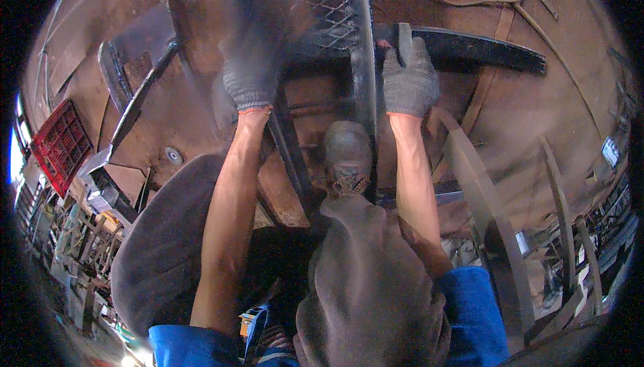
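Both my hands wear grey knit gloves. My left hand is blurred and closed around a dark metal bar of a black steel frame that lies on the brown floor. A panel of expanded metal mesh fills the frame's upper part. My right hand grips a flat dark steel bar that runs off to the right from the frame. My grey trouser knees and a dusty shoe are below the hands, with the shoe resting against the frame.
A red plastic crate stands at the left edge. Another black frame piece lies at upper left, with a small round disc near it. Curved steel strips lie at right, and metal racks and scrap crowd the lower left.
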{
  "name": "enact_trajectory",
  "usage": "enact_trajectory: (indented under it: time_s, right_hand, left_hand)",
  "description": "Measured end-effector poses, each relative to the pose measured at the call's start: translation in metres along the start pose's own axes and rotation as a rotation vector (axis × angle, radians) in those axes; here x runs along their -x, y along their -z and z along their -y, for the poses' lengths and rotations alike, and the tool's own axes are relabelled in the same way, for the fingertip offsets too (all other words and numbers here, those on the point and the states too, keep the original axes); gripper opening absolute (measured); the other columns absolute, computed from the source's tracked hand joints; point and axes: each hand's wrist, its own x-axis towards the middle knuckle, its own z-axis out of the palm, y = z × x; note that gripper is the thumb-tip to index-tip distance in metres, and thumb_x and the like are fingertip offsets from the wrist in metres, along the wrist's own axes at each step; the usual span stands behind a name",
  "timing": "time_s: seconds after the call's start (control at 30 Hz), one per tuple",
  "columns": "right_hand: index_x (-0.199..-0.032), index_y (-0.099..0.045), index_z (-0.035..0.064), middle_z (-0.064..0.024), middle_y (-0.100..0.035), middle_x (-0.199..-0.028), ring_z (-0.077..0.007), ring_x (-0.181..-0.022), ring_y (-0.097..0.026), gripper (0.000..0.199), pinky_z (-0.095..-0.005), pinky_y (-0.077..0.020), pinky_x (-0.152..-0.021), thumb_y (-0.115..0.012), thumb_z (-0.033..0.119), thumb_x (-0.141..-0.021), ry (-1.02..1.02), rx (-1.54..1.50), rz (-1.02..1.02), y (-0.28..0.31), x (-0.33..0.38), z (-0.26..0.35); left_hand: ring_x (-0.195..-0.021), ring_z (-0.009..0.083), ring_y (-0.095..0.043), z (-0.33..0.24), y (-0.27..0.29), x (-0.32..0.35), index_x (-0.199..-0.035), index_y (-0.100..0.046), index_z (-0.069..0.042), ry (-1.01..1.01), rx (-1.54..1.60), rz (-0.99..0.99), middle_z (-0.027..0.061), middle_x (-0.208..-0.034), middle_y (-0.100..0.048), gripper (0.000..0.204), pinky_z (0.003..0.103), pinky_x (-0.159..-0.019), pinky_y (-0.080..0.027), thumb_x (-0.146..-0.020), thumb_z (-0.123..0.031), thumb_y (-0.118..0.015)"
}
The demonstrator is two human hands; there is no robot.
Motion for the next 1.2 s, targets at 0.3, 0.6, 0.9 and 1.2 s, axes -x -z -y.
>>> enact_trajectory:
  time_s: [0.3, 0.6, 0.9, 1.2]
  right_hand:
    - [-0.125, -0.069, 0.0135, -0.0157, -0.07, -0.107, -0.0356, -0.089, -0.069, 0.04, -0.0411, -0.0557, -0.079, -0.071, 0.027, -0.088, -0.065, -0.157, -0.014, -0.001, 0.003, 0.004]
    - [-0.126, -0.069, 0.0148, -0.0174, -0.07, -0.103, -0.0341, -0.086, -0.07, 0.041, -0.0411, -0.0552, -0.079, -0.073, 0.022, -0.086, -0.072, -0.106, -0.043, -0.001, 0.009, 0.004]
    - [-0.114, -0.071, 0.0105, -0.0213, -0.072, -0.101, -0.0389, -0.095, -0.07, 0.035, -0.0458, -0.0543, -0.082, -0.075, 0.032, -0.086, -0.094, -0.141, -0.055, -0.007, 0.008, 0.001]
    - [-0.123, -0.068, 0.018, -0.0195, -0.071, -0.097, -0.0395, -0.09, -0.069, 0.039, -0.0474, -0.0526, -0.077, -0.07, 0.036, -0.089, -0.115, -0.128, -0.024, -0.004, 0.007, 0.008]
  left_hand:
    - [-0.074, 0.035, -0.059, -0.002, -0.001, -0.003, -0.102, -0.057, -0.003, 0.03, 0.088, 0.013, 0.0187, -0.086, -0.063, 0.029, 0.045, -0.072, -0.047, -0.103, -0.03, -0.049]
    - [-0.076, 0.0387, -0.059, 0.008, -0.001, 0.004, -0.101, -0.057, -0.004, 0.007, -0.024, 0.041, 0.0195, -0.085, -0.063, 0.03, 0.048, -0.074, -0.047, -0.104, -0.032, -0.047]
    - [-0.07, 0.0387, -0.057, 0.004, -0.006, 0.001, -0.098, -0.058, -0.004, 0.049, 0.055, -0.007, 0.0165, -0.081, -0.062, 0.031, 0.049, -0.069, -0.045, -0.105, -0.032, -0.047]
    - [-0.074, 0.0399, -0.058, 0.007, -0.004, 0.005, -0.098, -0.057, -0.002, 0.098, 0.024, 0.001, 0.0192, -0.082, -0.061, 0.03, 0.049, -0.071, -0.045, -0.104, -0.031, -0.048]
